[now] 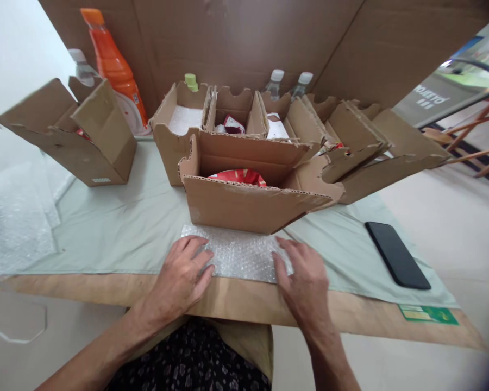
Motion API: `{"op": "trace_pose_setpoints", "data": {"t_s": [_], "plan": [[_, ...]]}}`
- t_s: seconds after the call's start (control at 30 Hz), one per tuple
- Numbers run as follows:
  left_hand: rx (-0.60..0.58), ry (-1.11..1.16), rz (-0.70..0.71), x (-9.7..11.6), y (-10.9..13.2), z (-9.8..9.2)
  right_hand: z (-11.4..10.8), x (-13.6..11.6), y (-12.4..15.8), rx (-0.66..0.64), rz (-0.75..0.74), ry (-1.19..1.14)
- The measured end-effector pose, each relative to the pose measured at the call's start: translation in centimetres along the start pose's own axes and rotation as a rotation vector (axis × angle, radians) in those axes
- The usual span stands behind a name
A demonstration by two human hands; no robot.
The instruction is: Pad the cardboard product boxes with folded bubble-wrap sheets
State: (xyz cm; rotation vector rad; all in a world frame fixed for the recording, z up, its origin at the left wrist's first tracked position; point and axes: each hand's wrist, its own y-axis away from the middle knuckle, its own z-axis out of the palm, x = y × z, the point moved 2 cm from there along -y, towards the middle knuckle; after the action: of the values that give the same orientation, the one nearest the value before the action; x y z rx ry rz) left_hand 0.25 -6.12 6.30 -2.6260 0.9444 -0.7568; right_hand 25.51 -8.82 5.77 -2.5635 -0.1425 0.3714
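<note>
A sheet of bubble wrap (pixel 240 254) lies flat at the front of the cloth-covered table. My left hand (pixel 186 270) rests on its left end, fingers spread. At the right end my right hand (pixel 302 274) touches it with fingers apart and slightly bent. Neither hand grips the sheet. Just beyond it stands an open cardboard box (pixel 244 203) with a red packet (pixel 240 176) inside; the packet's lower part is hidden by the box wall.
Several open cardboard boxes, one holding bubble wrap (pixel 185 119), stand behind. Another box (pixel 106 157) and an orange bottle (pixel 120 76) are at left. More bubble wrap (pixel 18 228) lies far left. A black phone (pixel 397 255) lies right, near the table edge (pixel 362 317).
</note>
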Motion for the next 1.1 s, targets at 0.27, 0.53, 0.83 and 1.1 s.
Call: {"op": "trace_pose_setpoints", "data": {"t_s": [0.27,0.53,0.83,1.1], "plan": [[-0.107,0.170,0.002,-2.2,-0.4,1.9,-0.6,3.7,2.8,-0.202,0.024,-0.055],[0.159,-0.131,-0.227,-4.1,1.1,-0.2,-0.3,5.4,0.2,-0.194,0.168,-0.068],[0.133,0.031,-0.396,-4.5,1.8,0.1,-2.0,2.8,1.7,-0.299,0.366,-0.413],[0.111,0.250,-0.681,-9.5,0.8,-8.2,-0.3,-7.1,4.3,-0.482,0.419,-0.927]]}}
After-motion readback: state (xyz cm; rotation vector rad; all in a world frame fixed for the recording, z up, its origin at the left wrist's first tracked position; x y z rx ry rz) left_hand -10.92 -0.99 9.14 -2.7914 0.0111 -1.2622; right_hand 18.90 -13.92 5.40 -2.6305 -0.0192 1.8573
